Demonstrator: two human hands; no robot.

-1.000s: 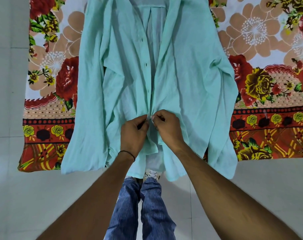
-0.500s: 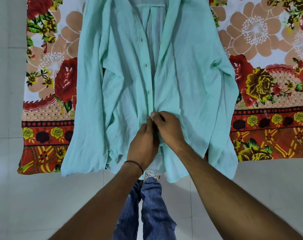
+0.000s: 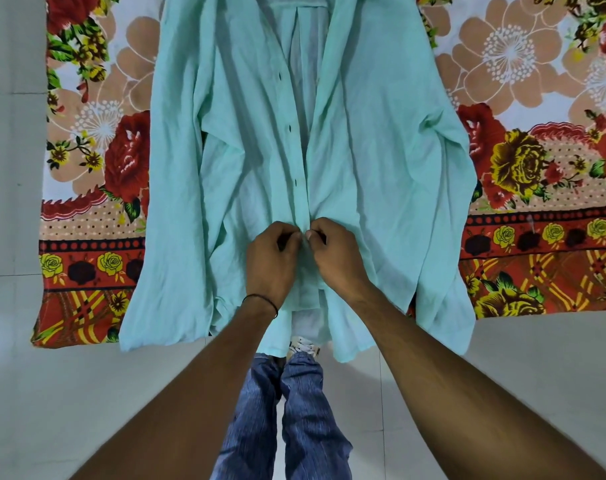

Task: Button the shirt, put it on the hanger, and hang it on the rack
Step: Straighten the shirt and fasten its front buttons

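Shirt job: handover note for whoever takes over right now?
Left hand: pinching the shirt's left front edge low on the placket.
Right hand: pinching the opposite edge; fingertips of both nearly meet at one button spot.
Shirt: mint green, spread front-up on the floral sheet, hem hanging over the near edge.
Done: nothing clearly fastened; the front gapes open above the hands.
Left: finish this button, the ones above, then hanger and rack; neither is in view.
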